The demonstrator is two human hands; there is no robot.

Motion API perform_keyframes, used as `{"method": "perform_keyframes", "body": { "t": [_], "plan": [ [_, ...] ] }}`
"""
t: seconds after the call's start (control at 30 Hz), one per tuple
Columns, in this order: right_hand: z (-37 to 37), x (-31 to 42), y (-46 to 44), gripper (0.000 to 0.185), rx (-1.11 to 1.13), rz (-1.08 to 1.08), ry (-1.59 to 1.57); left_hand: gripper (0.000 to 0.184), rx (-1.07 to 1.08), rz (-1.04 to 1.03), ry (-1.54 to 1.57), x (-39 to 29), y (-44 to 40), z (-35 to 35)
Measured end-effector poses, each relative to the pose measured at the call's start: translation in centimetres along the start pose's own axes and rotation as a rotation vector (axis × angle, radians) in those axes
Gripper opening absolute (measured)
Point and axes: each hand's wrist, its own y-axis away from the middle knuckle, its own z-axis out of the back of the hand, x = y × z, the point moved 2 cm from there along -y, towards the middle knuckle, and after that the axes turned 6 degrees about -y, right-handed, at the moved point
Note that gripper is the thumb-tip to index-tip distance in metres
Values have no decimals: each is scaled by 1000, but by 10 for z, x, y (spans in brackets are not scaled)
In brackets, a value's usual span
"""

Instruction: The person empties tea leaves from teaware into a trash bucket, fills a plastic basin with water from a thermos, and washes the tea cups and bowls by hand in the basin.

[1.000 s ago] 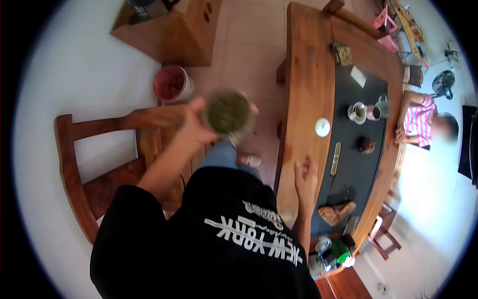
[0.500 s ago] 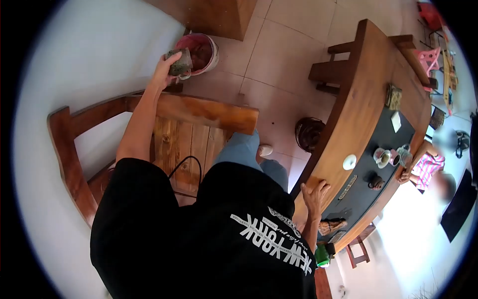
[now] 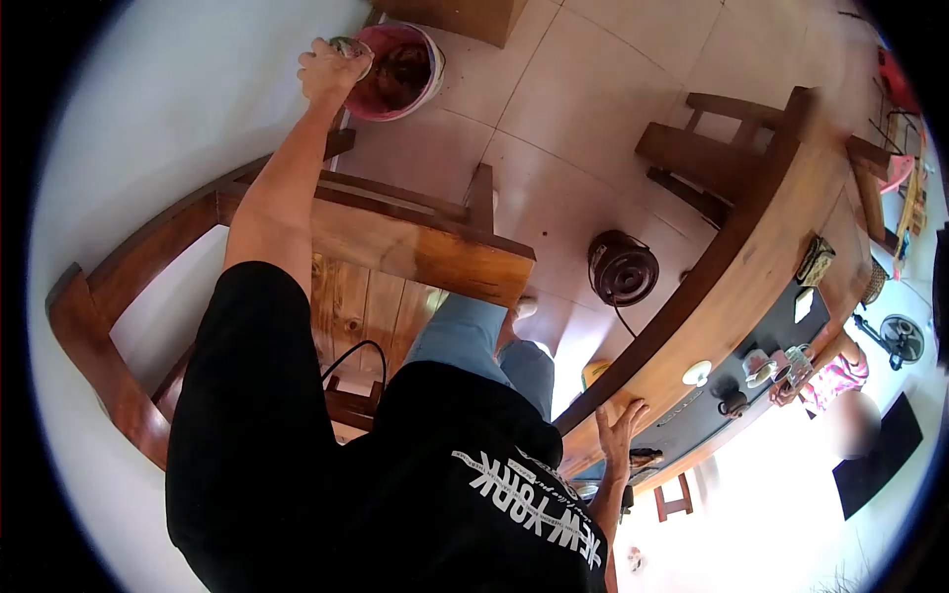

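At the upper left, my left hand (image 3: 328, 69) is closed round a small glass vessel (image 3: 350, 46) with a greenish look. It is tipped at the left rim of a pink-and-white bucket (image 3: 437, 84) with dark reddish-brown matter inside. My fingers cover most of the vessel. My right hand (image 3: 620, 435) rests open, fingers apart, on the near edge of the wooden tea table (image 3: 647, 356), holding nothing. Close to it on the table are a white round object (image 3: 697, 374), a small dark teapot (image 3: 733, 403) and cups (image 3: 760, 373).
A wooden chair (image 3: 425, 247) stands between me and the bucket. On the floor is a dark lidded pail (image 3: 625, 269) with a cord beside it. A wooden stool (image 3: 692, 163) stands by the table's far end. Another person's hand (image 3: 784, 393) is across the table.
My left hand has moved up and turned over, tipping the vessel at the bucket's rim. My right hand stays on the table edge while the view has shifted.
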Motion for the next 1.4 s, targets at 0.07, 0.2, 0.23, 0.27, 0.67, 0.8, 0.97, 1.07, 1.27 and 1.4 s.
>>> {"method": "perform_keyframes", "body": {
  "t": [0.07,0.2,0.23,0.27,0.67,0.8,0.97,1.07,1.27,1.4],
  "plan": [
    [1,3,-1,111,6,-3,-2,87,-68,-30,-13,-1,-2,-1],
    [2,6,2,110,10,-23,0,86,-60,-29,-28,-6,4,4],
    [2,6,1,110,9,-27,-2,86,-69,-44,-11,-5,5,5],
    [2,5,1,110,11,-22,5,85,-77,-60,5,-5,6,6],
    [-4,-9,3,106,-74,79,-56,103,-98,-49,289,55,-79,-35],
    [-4,-4,5,104,-208,164,-59,56,557,148,1324,36,-12,20],
    [-1,5,14,104,-244,132,-112,63,914,14,1810,38,31,24],
    [-3,3,12,101,-267,108,-154,70,1044,-37,1919,-19,95,53],
    [-7,-2,19,97,-333,149,-215,78,1836,-373,1437,-119,251,112],
    [6,-3,23,95,-281,125,-311,82,2270,-428,1059,-178,415,127]
  ]
}}
